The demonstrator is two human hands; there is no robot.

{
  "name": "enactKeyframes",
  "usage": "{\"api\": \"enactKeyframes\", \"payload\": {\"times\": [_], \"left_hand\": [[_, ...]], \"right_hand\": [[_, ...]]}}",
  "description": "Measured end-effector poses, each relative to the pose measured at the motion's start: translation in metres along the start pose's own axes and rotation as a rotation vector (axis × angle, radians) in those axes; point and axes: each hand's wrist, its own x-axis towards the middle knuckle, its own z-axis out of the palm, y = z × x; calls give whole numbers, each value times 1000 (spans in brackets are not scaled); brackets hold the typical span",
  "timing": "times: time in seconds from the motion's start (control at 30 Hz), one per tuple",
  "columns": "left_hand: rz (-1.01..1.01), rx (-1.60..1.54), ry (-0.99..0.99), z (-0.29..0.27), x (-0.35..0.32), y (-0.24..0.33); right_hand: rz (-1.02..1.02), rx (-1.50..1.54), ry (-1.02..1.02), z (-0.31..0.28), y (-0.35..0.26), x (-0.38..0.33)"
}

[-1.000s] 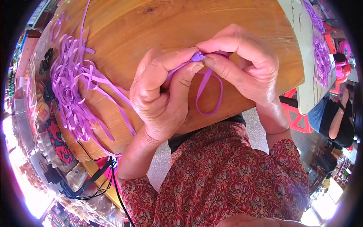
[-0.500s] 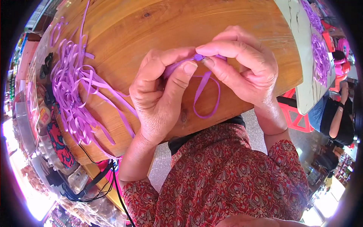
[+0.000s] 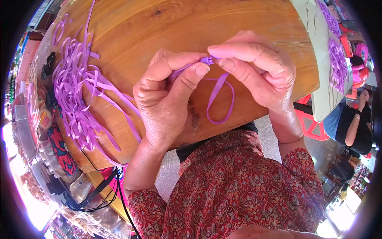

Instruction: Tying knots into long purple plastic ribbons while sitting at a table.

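My left hand [image 3: 165, 99] and my right hand [image 3: 258, 69] meet over a wooden table [image 3: 167, 24]. Together they pinch a thin purple ribbon [image 3: 217, 97] at a small folded knot between thumbs and forefingers. A loop of the same ribbon hangs down below the fingers, over the table's near edge. A strand runs back under my left palm toward a loose pile of purple ribbons [image 3: 77, 93] lying on the table's left side.
A second, pale table [image 3: 322, 71] at the right carries more purple ribbon [image 3: 338, 59]. Another person sits at the far right [image 3: 352, 123], beside red stools [image 3: 306, 123]. Black cables [image 3: 95, 191] and cluttered goods lie at the lower left.
Both hands stay joined on the ribbon. My fingers have shifted slightly at the knot and the hanging loop has swung a little. The pile has not moved.
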Motion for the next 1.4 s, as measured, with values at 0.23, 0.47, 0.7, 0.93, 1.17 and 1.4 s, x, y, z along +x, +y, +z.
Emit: {"api": "enactKeyframes", "payload": {"times": [0.23, 0.47, 0.7, 0.93, 1.17, 1.4], "left_hand": [[45, -2, 17, 0, 0, -2], [22, -24, 77, 3, 2, 1], [45, 92, 93, -1, 9, 4], [160, 204, 23, 15, 34, 33], [-37, 68, 54, 28, 43, 19], [-128, 78, 26, 23, 50, 8]], "right_hand": [[232, 208, 94, 6, -7, -6], [202, 186, 28, 0, 4, -6], [253, 220, 292, -36, 14, 10], [215, -290, 449, -124, 54, 71], [275, -640, 155, -129, 94, 110], [91, -896, -41, -141, 140, 134]]}}
